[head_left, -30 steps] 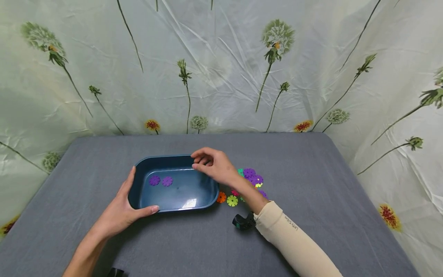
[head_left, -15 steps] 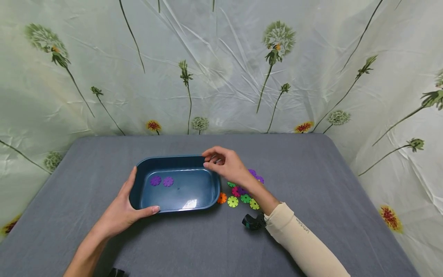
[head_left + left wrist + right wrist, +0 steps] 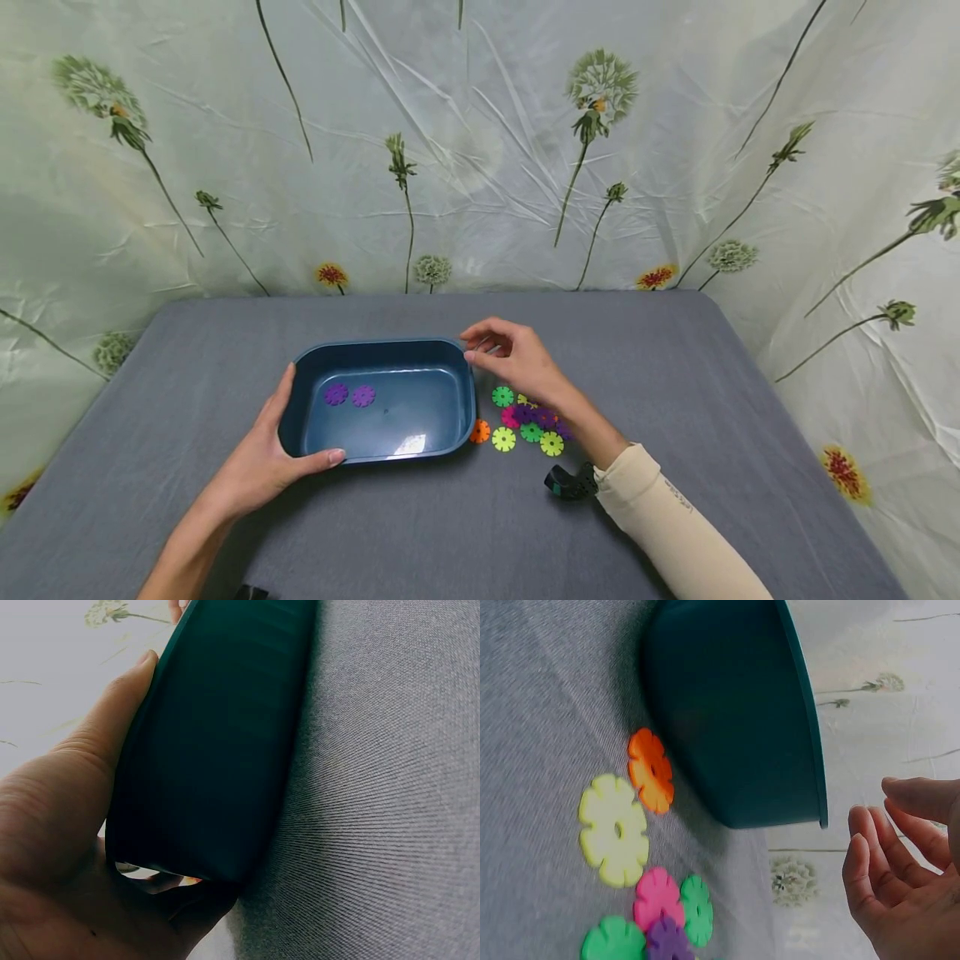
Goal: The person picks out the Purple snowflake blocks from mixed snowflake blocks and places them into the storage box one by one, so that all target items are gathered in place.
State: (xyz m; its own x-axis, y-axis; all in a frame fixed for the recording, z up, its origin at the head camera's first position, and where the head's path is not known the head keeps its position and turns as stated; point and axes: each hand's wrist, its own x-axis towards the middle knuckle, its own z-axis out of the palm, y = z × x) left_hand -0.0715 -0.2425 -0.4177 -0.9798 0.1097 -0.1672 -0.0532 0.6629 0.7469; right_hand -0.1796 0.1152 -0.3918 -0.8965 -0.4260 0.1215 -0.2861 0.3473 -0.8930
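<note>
A dark blue plastic bin [image 3: 431, 408] sits on the grey cloth with two purple flower-shaped discs [image 3: 363, 396] inside. My left hand [image 3: 258, 454] grips its left end, thumb on the near rim and fingers along the end wall. In the left wrist view, that hand [image 3: 67, 817] wraps the bin's outer side [image 3: 217, 742]. My right hand [image 3: 517, 358] is raised at the bin's far right corner, fingers loosely bent. Seen from the right wrist, this hand [image 3: 907, 862] has nothing between thumb and fingers. Below it lie several notched discs, among them an orange disc [image 3: 480, 431].
The loose green, yellow, pink and purple discs, such as a yellow disc [image 3: 504, 439], lie right of the bin, partly under the right forearm. A black wrist device [image 3: 570, 483] shows at the right sleeve. A flower-printed curtain [image 3: 480, 167] hangs behind the table.
My right hand has drawn back rightward from over the bin to its far right corner, uncovering more of the near loose discs. The left hand and the bin stay put.
</note>
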